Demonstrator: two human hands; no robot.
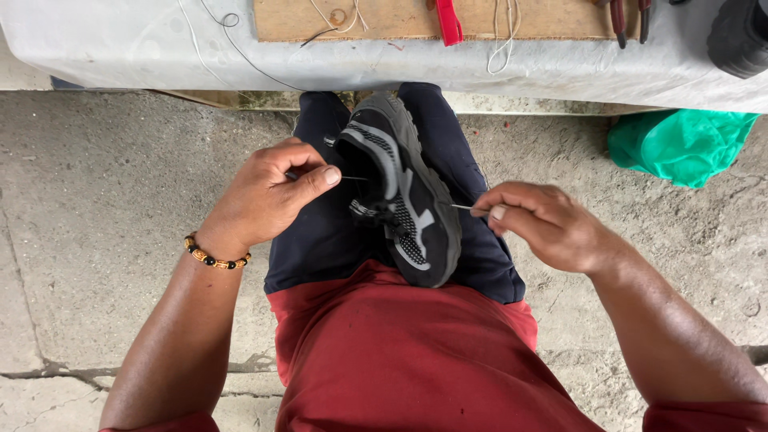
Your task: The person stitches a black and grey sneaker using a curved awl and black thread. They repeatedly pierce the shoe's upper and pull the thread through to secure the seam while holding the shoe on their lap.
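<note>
Black-and-grey shoe (pixel 404 200) clamped between knees, left hand (pixel 268 196) grip pinched on needle (pixel 352 178), right hand (pixel 544 224) pinching thread (pixel 462 207)

No labels, signs or screens show; only a crumpled green bag (pixel 680 146) lies on the floor at right.

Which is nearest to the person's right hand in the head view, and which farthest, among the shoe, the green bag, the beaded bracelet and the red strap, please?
From the right hand:
1. Shoe, just beside it, gripped between the knees.
2. Green bag, on the floor up and to the right.
3. Red strap, on the board at the top.
4. Beaded bracelet, on the left wrist, across the lap.
</note>
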